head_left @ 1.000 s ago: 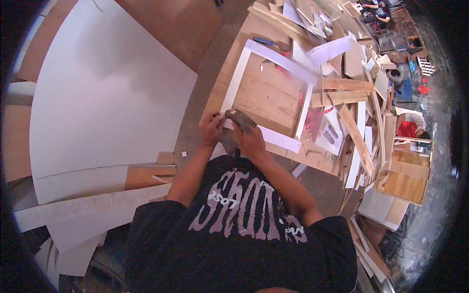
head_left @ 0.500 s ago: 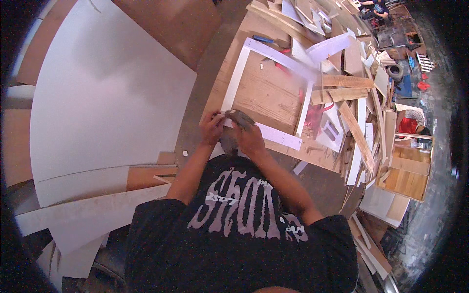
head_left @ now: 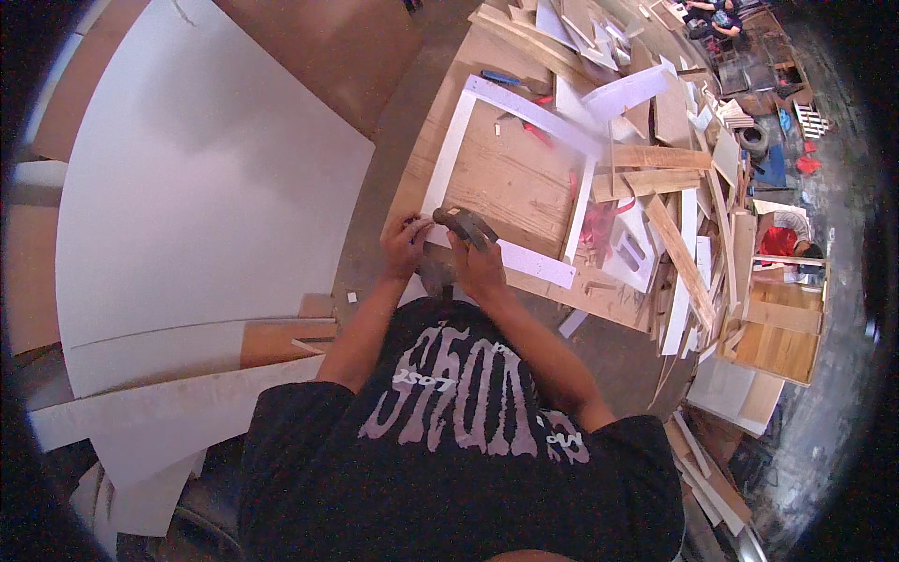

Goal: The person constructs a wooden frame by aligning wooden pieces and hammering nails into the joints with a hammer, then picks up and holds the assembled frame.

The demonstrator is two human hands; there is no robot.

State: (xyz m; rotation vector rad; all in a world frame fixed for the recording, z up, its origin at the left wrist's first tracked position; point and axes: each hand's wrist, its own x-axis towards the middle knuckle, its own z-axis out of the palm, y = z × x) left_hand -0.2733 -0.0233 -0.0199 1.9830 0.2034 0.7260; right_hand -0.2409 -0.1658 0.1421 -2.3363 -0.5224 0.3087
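Note:
My right hand (head_left: pixel 476 267) grips a dark hammer (head_left: pixel 473 228), its head at the near left corner of the white rectangular frame (head_left: pixel 449 136). My left hand (head_left: pixel 405 245) is at that same corner with its fingertips pinched together; whatever is between them is too small to make out. The frame lies flat on a plywood board (head_left: pixel 510 187) with its middle open. A blue-handled tool (head_left: pixel 501 77) and some red items (head_left: pixel 536 131) lie by its far side.
A large pale panel (head_left: pixel 206 206) takes up the left. Wood offcuts (head_left: pixel 684 262) are piled right of the frame. A person in red (head_left: pixel 779 242) is by wooden boxes (head_left: pixel 777 342) at the right; another person (head_left: pixel 721 23) sits farther back.
My hands stay at the frame's corner; the hammer shifts very slightly. The view has moved a little. The people at the right move slightly.

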